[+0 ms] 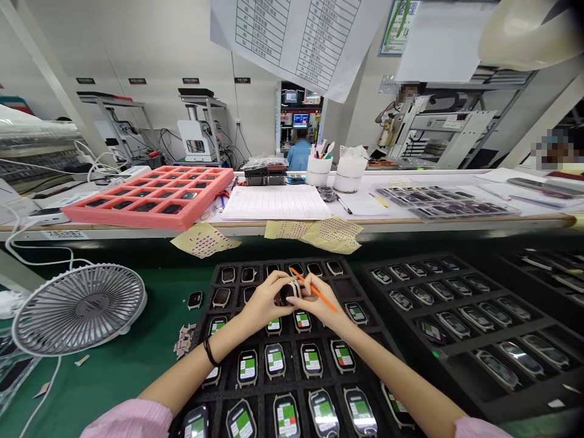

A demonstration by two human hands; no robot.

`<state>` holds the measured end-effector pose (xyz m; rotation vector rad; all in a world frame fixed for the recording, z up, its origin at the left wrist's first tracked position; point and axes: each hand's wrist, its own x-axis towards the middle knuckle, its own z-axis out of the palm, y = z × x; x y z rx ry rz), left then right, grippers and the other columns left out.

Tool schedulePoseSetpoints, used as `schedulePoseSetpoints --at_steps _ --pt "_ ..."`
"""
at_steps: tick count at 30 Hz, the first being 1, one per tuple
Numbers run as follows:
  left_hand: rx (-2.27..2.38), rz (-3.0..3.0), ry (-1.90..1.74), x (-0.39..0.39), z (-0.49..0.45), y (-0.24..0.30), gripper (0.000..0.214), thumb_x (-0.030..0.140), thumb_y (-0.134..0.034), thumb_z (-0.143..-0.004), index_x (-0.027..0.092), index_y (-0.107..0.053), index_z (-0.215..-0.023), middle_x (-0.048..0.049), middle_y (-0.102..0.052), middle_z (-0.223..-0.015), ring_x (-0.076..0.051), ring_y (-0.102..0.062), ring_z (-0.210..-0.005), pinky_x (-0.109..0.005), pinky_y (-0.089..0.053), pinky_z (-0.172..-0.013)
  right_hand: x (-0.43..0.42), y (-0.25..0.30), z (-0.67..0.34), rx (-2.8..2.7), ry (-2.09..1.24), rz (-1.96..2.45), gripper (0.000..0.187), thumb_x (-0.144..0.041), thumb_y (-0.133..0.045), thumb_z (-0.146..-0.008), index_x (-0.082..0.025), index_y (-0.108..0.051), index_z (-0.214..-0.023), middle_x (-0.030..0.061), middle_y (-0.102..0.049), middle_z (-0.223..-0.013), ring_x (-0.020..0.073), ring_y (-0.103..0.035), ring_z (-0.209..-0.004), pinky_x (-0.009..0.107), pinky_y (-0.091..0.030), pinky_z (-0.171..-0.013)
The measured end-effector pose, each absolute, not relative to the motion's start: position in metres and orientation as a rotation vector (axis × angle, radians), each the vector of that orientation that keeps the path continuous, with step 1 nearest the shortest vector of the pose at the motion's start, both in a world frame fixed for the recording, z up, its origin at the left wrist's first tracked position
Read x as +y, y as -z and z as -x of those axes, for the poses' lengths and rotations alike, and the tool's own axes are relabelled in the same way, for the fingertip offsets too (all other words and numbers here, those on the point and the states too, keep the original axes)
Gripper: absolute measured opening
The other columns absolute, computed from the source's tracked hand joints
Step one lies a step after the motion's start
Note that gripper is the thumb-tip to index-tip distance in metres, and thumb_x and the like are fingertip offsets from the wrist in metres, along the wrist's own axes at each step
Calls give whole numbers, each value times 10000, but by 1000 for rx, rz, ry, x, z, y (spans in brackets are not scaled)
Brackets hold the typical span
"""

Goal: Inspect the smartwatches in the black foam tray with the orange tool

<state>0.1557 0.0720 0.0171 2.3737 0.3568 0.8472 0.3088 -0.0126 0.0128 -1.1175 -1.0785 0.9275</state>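
Note:
Between the fingers of both hands is a smartwatch without a strap (288, 293), raised over a black foam tray (340, 288). My left hand (267, 299) is closed on its left side. My right hand (320, 302) grips the other side and also has a thin orange stick (326, 297) tucked between its fingers, slanting across the back of the hand. Rows of similar watches fill the tray's slots below; many of their screens are lit with green, white and red blocks, such as the watch (312, 360) beneath my right hand. Fingers partly cover the held watch.
A round white fan (82, 309) stands at left, near a loose watch (195, 300) and a heap of small paper bits (185, 340). More foam trays of watches (456, 310) lie at right. Behind, a shelf carries a pink foam tray (123, 214), paper sheets (274, 202) and pen cups (319, 170).

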Motion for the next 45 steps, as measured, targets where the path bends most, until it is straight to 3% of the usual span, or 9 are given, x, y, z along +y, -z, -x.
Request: schedulePoseSetpoints --at_steps 4,8,13,17,23,27,36,41,45 --pt "312 -2265 -867 69 -155 -21 610 283 -724 -740 259 -456 -1288 -93 -494 -1160 -215 -570 -990 -289 -563 -689 -15 -20 -308 -1009 -985 1066 512 -382 -809 -585 -224 -322 -611 -22 -643 -702 165 -622 -662 301 -486 -649" --pt "289 -2207 -903 69 -153 -25 529 301 -699 -770 255 -478 -1249 -80 -479 -1143 -157 -580 -848 -274 -565 -644 -18 -28 -311 -942 -1000 1041 532 -381 -819 -569 -227 -313 -615 -13 -643 -741 178 -618 -688 304 -471 -642" --pt "280 -2229 -907 69 -153 -24 441 297 -677 -790 246 -523 -1200 -70 -500 -1104 -153 -575 -841 -273 -564 -656 -18 -25 -313 -948 -973 1070 517 -363 -807 -596 -227 -308 -607 -77 -486 -573 102 -440 -504 260 -398 -550" --pt "276 -2220 -916 69 -153 -25 434 298 -674 -794 239 -533 -1200 -73 -518 -1095 -148 -575 -826 -266 -559 -647 -18 -22 -314 -929 -985 1073 519 -355 -810 -599 -224 -307 -603 -103 -368 -518 88 -369 -482 246 -378 -546" --pt "256 -2272 -917 69 -153 -25 296 266 -618 -841 241 -595 -1135 -68 -517 -1090 -121 -564 -762 -257 -541 -641 -18 -22 -314 -907 -994 1077 533 -380 -808 -596 -218 -300 -611 -69 -482 -607 94 -423 -519 247 -401 -554" --pt "283 -2274 -884 71 -153 -23 460 262 -633 -826 266 -505 -1268 -67 -512 -1077 -146 -555 -818 -254 -536 -639 -18 -22 -313 -921 -963 1090 521 -358 -814 -591 -222 -311 -602 -97 -386 -529 73 -327 -460 232 -373 -510" --pt "367 -2145 -851 69 -154 -26 430 268 -680 -770 224 -550 -1178 -75 -545 -1069 -143 -565 -795 -257 -537 -626 -16 -14 -316 -912 -1015 1086 482 -383 -781 -643 -223 -327 -626 -51 -469 -645 111 -485 -580 257 -474 -566" --pt "519 -1785 -851 80 -155 -21 470 277 -699 -734 178 -507 -1152 -58 -637 -941 -139 -607 -764 -233 -523 -614 -15 -12 -321 -892 -975 1049 463 -340 -781 -661 -227 -332 -651 -48 -523 -671 124 -535 -624 276 -490 -614" --pt "568 -1592 -865 88 -156 -19 551 364 -701 -724 158 -485 -1187 -80 -647 -964 -141 -617 -708 -193 -486 -473 -14 -15 -323 -920 -857 1061 504 -340 -813 -614 -232 -321 -606 -9 -631 -691 193 -633 -740 345 -498 -724"
